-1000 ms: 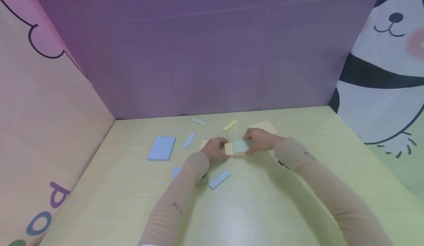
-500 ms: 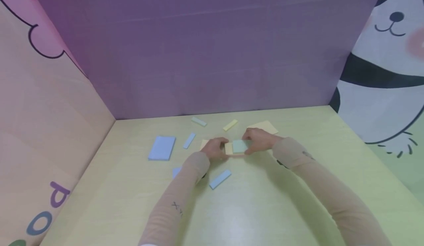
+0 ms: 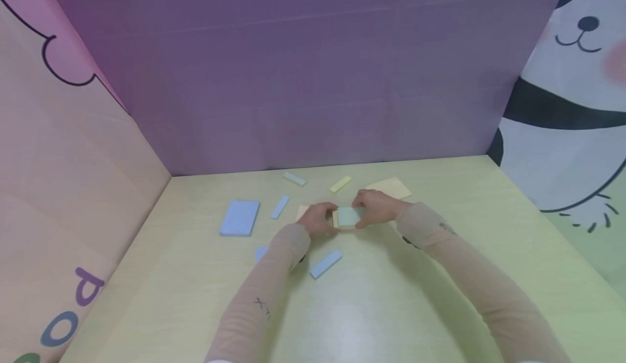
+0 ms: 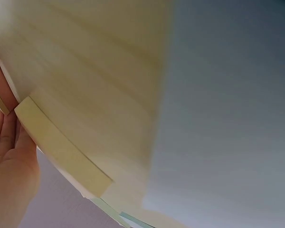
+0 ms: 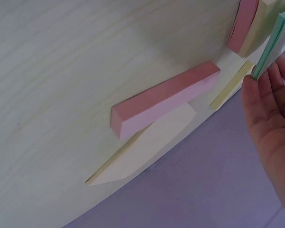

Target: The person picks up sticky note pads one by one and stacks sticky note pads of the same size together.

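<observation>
Foremost, a blue strip [image 3: 326,264] lies on the table [image 3: 371,314]. Beyond it, the left hand [image 3: 316,219] grips a yellow pad [image 3: 335,220] and the pink block [image 4: 2,83] beneath. The right hand [image 3: 377,208] pinches a green pad [image 3: 348,217] above the yellow pad; contact is unclear. Farther back: a yellow strip [image 3: 340,184], then the purple wall [image 3: 313,80].

Left on the table [image 3: 171,308] lies a blue pad [image 3: 239,218], a slim blue strip [image 3: 280,207] just to its right; a pale green strip [image 3: 294,179] and a yellow strip [image 3: 340,184] sit far back, purple wall [image 3: 303,69] rising behind, panda picture [image 3: 562,96] at right!
</observation>
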Tool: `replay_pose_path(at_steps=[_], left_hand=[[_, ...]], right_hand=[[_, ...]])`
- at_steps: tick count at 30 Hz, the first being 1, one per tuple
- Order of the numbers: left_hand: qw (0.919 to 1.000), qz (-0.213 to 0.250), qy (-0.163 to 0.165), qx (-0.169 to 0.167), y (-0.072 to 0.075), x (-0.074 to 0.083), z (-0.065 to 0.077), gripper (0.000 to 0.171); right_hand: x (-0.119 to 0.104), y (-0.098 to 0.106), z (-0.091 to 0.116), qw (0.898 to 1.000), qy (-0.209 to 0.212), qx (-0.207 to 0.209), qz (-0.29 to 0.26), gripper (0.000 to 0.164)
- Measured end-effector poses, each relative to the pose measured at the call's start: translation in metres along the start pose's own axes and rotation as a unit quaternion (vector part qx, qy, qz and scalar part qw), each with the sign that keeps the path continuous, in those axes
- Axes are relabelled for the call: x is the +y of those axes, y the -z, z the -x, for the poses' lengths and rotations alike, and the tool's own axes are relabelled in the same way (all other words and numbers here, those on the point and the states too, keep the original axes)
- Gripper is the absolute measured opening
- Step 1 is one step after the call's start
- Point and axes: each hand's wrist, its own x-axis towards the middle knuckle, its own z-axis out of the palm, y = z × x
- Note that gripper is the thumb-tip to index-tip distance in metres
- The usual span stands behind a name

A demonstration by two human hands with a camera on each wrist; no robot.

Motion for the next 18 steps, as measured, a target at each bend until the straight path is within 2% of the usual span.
replay_pose_path(at_steps=[9, 18], left_hand=[[0.9998, 0.019, 0.001, 0.004, -0.0004, -0.0005, 0.0015, 0.064], [0.9999, 0.014, 0.001, 0.003, -0.0019, -0.0019, -0.0004, 0.063]], right_hand=[[-0.0041, -0.0032, -0.0039, 1.0, 0.003, 0.002, -0.009, 0.046], [-0.0055, -0.0056, -0.0072, 1.0, 0.001, -0.002, -0.01, 0.046]])
